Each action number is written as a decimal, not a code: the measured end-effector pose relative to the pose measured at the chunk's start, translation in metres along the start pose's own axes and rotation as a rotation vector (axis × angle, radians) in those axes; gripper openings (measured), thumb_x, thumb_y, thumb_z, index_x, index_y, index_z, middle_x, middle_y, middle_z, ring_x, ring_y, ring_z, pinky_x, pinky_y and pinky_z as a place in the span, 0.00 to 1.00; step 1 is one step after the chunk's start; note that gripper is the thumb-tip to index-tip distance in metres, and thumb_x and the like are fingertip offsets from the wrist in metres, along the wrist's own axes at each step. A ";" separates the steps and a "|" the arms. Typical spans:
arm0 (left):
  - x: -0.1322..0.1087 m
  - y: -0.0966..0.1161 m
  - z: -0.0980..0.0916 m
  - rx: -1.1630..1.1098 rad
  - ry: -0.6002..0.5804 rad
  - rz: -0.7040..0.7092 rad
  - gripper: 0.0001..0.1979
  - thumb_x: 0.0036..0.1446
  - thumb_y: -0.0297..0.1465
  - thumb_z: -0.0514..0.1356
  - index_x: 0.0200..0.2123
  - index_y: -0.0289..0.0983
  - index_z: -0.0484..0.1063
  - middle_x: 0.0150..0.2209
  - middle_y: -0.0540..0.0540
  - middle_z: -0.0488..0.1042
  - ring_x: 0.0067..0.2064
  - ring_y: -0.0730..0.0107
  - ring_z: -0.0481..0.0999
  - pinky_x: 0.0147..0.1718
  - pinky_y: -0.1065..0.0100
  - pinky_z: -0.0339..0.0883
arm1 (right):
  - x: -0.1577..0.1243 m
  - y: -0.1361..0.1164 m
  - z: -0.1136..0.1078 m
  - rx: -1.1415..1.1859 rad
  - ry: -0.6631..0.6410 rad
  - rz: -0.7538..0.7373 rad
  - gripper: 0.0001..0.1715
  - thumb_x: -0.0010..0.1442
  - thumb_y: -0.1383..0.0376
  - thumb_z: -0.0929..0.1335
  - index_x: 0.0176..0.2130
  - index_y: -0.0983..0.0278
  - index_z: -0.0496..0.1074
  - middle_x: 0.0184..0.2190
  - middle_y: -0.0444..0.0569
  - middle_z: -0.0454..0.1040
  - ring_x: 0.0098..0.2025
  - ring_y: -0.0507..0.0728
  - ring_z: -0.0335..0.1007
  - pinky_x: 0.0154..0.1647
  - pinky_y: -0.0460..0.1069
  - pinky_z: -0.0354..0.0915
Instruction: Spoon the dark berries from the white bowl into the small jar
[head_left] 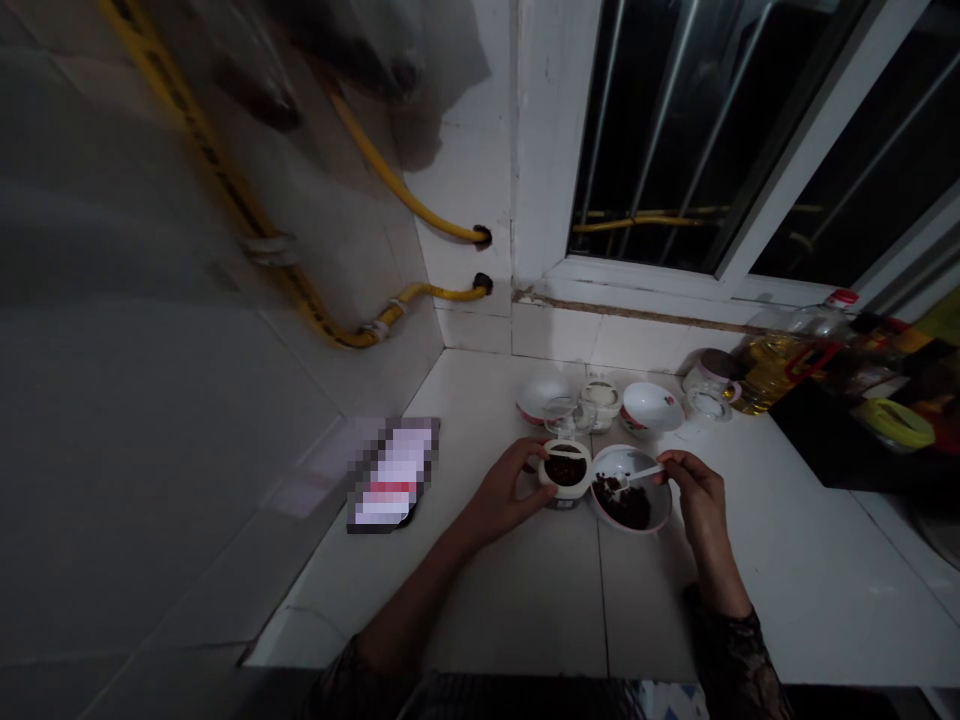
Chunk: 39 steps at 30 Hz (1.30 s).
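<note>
My left hand [521, 485] is closed round the side of a small white-rimmed spice jar [567, 492] with its clear lid [567, 418] flipped up. Dark reddish-brown flakes show inside the jar. Just right of it stands a white bowl [660, 518] with a pink rim, holding the same kind of dark flakes [626, 503]. Between thumb and fingers, my right hand [697, 490] pinches the handle of a small white spoon [639, 474]. The spoon's tip is down in the bowl, at the flakes.
Behind stand two more bowls [652, 408] and a second white jar [601, 402]. To the right are a lidded glass jar [711, 375], an oil bottle [772, 365] and a black box [814, 440]. A phone [397, 475] lies left by the tiled wall, below yellow pipes [330, 325].
</note>
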<state>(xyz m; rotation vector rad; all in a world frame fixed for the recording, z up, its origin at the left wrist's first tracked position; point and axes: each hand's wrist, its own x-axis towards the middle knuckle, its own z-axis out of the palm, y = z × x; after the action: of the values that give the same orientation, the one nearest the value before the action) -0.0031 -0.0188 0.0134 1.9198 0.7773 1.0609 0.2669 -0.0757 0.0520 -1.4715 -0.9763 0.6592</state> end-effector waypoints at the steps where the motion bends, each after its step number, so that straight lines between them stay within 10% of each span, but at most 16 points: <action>1: 0.000 0.000 0.000 -0.001 -0.004 0.001 0.14 0.58 0.33 0.63 0.46 0.41 0.65 0.56 0.39 0.69 0.57 0.56 0.71 0.52 0.57 0.68 | 0.000 0.000 0.000 -0.003 -0.001 0.002 0.13 0.47 0.55 0.70 0.27 0.62 0.74 0.16 0.43 0.69 0.24 0.57 0.66 0.32 0.51 0.62; 16: 0.000 0.000 0.001 -0.005 0.007 -0.003 0.15 0.57 0.32 0.63 0.46 0.41 0.65 0.57 0.39 0.69 0.57 0.57 0.71 0.49 0.59 0.69 | -0.012 -0.011 0.019 -0.025 0.046 -0.161 0.14 0.54 0.54 0.68 0.31 0.62 0.74 0.19 0.44 0.73 0.27 0.57 0.70 0.33 0.51 0.65; 26: 0.001 0.002 0.001 -0.023 0.017 -0.009 0.14 0.56 0.32 0.63 0.45 0.41 0.66 0.56 0.39 0.70 0.56 0.56 0.71 0.46 0.61 0.70 | -0.029 -0.014 0.032 -0.459 -0.146 -1.080 0.17 0.59 0.74 0.63 0.42 0.57 0.73 0.32 0.42 0.79 0.34 0.54 0.73 0.56 0.59 0.59; 31: 0.001 0.001 0.000 -0.006 0.011 -0.003 0.15 0.56 0.32 0.63 0.45 0.41 0.65 0.56 0.39 0.69 0.56 0.56 0.71 0.46 0.61 0.70 | -0.013 -0.001 0.012 -0.496 0.084 -0.925 0.11 0.62 0.71 0.63 0.40 0.58 0.72 0.30 0.44 0.78 0.32 0.56 0.72 0.53 0.60 0.61; 39: 0.000 -0.001 0.000 -0.008 -0.002 0.000 0.15 0.57 0.31 0.63 0.46 0.41 0.64 0.57 0.38 0.68 0.58 0.55 0.70 0.50 0.58 0.69 | 0.004 0.015 0.001 -0.661 -0.098 -0.675 0.10 0.62 0.66 0.62 0.36 0.59 0.73 0.24 0.44 0.77 0.31 0.58 0.71 0.52 0.61 0.58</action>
<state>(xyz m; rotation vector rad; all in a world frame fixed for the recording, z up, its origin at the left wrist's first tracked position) -0.0029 -0.0186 0.0127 1.9140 0.7712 1.0601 0.2713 -0.0710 0.0375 -1.5201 -1.7650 -0.1088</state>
